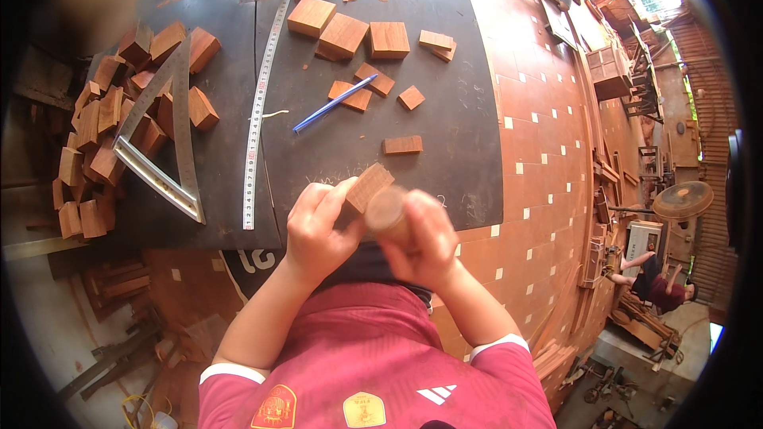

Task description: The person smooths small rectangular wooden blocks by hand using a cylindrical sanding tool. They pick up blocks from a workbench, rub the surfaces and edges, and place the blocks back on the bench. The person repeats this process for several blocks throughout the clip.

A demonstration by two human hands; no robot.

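Observation:
In front of my body, at the table's near edge, my left hand [319, 226] is closed around a small reddish-brown wooden block [369, 184]. My right hand [429, 238] grips a round, light-brown piece [386, 208] with a flat circular face, blurred by motion; its exact kind does not show. That round piece is close against the block's near side, and I cannot tell whether they touch. Just beyond both hands lies a short wooden block [402, 145]. Farther off, a blue pen [334, 103] rests across two flat wooden pieces.
A dark table [445, 183] carries a white measuring tape [262, 83] running away from me. At left, a metal triangle square [181, 127] leans over a heap of wooden blocks [87, 163]. Larger blocks [343, 36] stand farther back. Beyond the tiled floor at right, a person [664, 290] sits.

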